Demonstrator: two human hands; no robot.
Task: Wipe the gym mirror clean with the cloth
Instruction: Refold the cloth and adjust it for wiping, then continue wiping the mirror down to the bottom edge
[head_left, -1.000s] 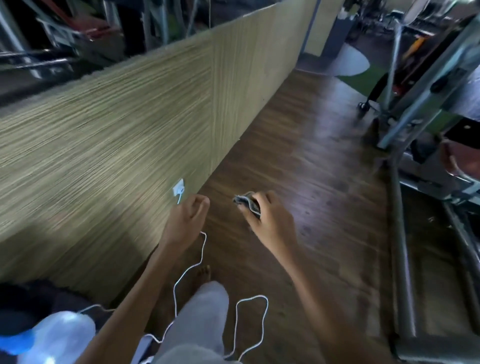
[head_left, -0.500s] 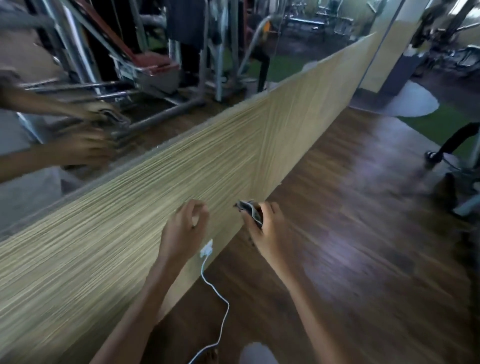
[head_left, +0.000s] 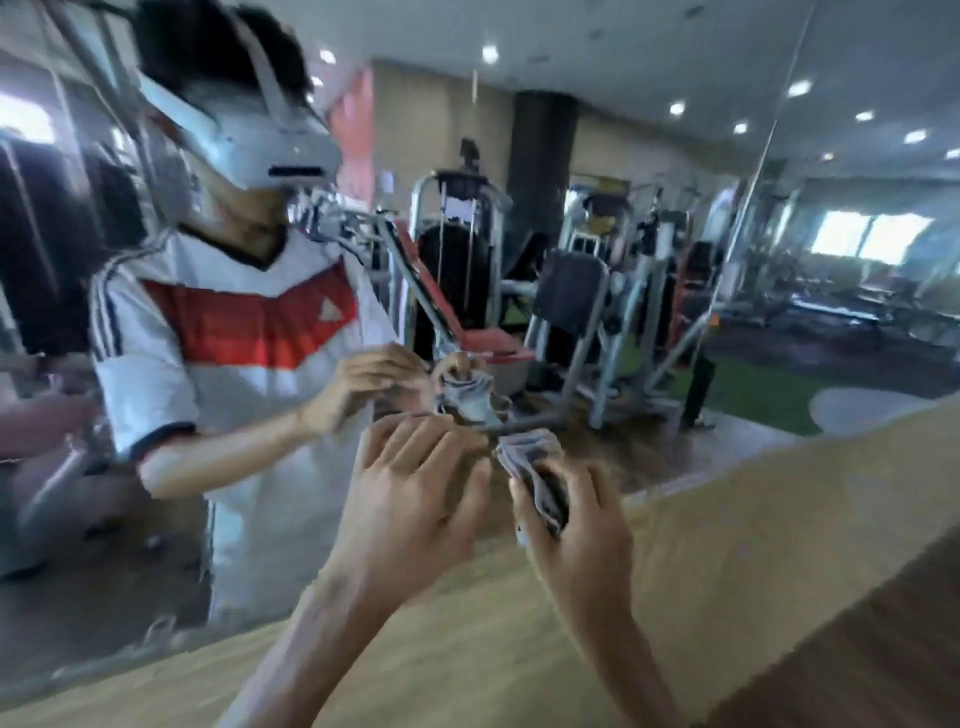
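The gym mirror (head_left: 649, 171) fills the upper part of the view and reflects a person in a white and red shirt wearing a headset. My right hand (head_left: 576, 540) grips a bunched grey cloth (head_left: 530, 460) just in front of the mirror's lower edge. My left hand (head_left: 410, 499) is beside it, its fingers loosely spread and their tips close to the cloth's left side. I cannot tell whether they touch it. In the reflection both hands meet at the cloth.
A light wooden panel (head_left: 737, 525) runs along the wall under the mirror. Dark wood floor (head_left: 893, 649) shows at the lower right. Weight machines and green turf appear only as reflections.
The view has swung up from the floor and panel to the mirror. Both hands have risen, and the left hand has opened and moved closer to the cloth.
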